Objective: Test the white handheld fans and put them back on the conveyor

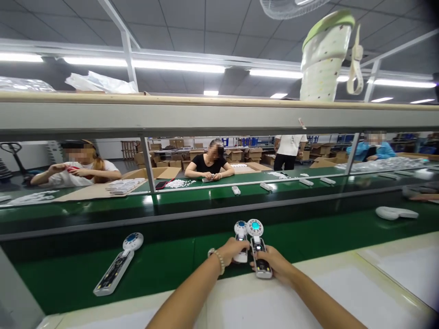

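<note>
My left hand (230,251) is closed on a white device (241,256) with a round head and a dark blue centre. Right beside it, my right hand (272,261) grips a second white device (263,270), whose round head glows turquoise. Its handle is open, showing dark inner parts. The two heads are side by side, touching or nearly so, above the green belt (164,260). Another device (115,274) with exposed insides lies on the belt at the left.
A white device (396,213) lies at the right on the belt. Behind a rail (185,214), small white devices (266,187) sit on a far belt. Several people are beyond. Overhead runs a shelf (206,115) with a cup (322,64). A white work surface (240,308) borders the near side.
</note>
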Tool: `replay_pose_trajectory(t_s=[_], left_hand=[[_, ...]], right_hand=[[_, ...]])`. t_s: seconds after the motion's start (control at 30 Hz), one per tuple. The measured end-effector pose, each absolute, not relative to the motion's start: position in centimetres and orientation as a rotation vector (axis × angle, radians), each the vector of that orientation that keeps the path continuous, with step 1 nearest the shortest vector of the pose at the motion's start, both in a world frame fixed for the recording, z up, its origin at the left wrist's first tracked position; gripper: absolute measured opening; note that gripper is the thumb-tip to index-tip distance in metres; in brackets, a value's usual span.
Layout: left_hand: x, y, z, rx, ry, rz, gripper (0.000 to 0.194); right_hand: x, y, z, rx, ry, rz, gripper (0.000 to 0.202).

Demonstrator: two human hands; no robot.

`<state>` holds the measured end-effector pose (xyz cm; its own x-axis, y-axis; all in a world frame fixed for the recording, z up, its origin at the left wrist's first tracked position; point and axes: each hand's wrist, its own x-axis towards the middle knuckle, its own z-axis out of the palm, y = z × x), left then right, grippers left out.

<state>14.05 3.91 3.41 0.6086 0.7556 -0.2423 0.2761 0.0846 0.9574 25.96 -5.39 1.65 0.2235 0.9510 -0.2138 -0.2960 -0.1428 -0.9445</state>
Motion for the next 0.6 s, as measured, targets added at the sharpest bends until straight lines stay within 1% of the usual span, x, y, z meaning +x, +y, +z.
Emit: replay_pose_trajectory(t_s=[0.1, 0.17, 0.23, 0.4, 0.43, 0.47, 0.53, 0.6], left_hand=[[8.7, 3.2, 3.0, 1.328, 0.903, 0.547, 0.015], [5.2, 2.3, 2.6, 1.24, 0.901, 0.66, 0.022], [2.1, 1.3, 2.4, 1.059, 0.93, 0.772, 0.031], [-2.4, 0.5, 2.7, 0.94, 0.892, 0.944, 0.06], [-2.7, 0.6, 2.7, 0.925, 0.878, 0.958, 0.062], [-2.9, 0.8, 2.6, 0.897, 0.873, 0.958, 0.06], [-3.1, 1.1, 2.0, 0.817, 0.875, 0.933, 0.048], [-3.1, 1.4, 1.1, 0.754, 0.866, 0.907, 0.036]], right_hand=[[22.2, -4.8, 1.2, -1.071, -0.678, 1.275, 0.027], [19.7, -4.1, 0.6, -0.982, -0.636, 1.297, 0.029], [17.4, -3.5, 0.0, -0.908, -0.601, 1.367, 0.036], [14.1, -3.2, -0.3, -0.832, -0.57, 1.476, 0.066], [13.9, -3.3, -0.1, -0.846, -0.575, 1.485, 0.073], [13.9, -3.4, 0.1, -0.861, -0.581, 1.498, 0.079], [14.0, -3.5, 0.3, -0.865, -0.592, 1.525, 0.086], [14.2, -3.5, 0.1, -0.856, -0.583, 1.529, 0.088]])
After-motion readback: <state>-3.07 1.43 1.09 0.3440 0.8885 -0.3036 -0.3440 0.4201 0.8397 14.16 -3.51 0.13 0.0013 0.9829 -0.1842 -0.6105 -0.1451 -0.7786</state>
